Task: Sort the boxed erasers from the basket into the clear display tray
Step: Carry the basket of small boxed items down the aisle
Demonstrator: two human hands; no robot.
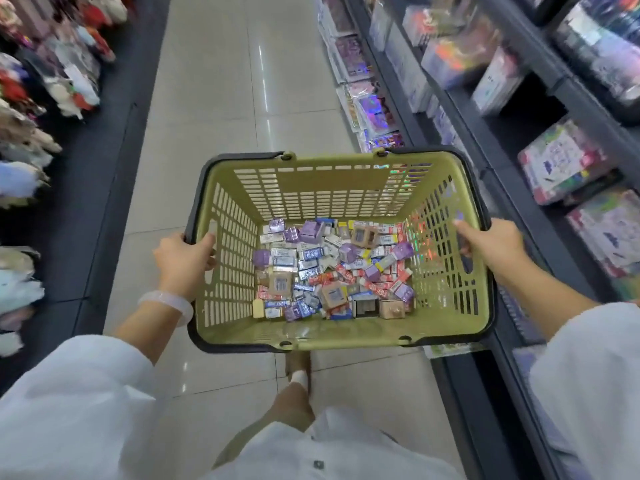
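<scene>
An olive-green shopping basket with a black rim hangs in front of me above the aisle floor. Its bottom is covered with several small boxed erasers in purple, blue, red and tan packaging. My left hand grips the basket's left rim, thumb over the edge. My right hand grips the right rim, fingers curled inside the wall. No clear display tray is in view.
A tiled aisle runs ahead between dark shelving. Shelves on the right hold packaged stationery and holographic packs. Racks on the left carry plush toys. My leg and foot show below the basket.
</scene>
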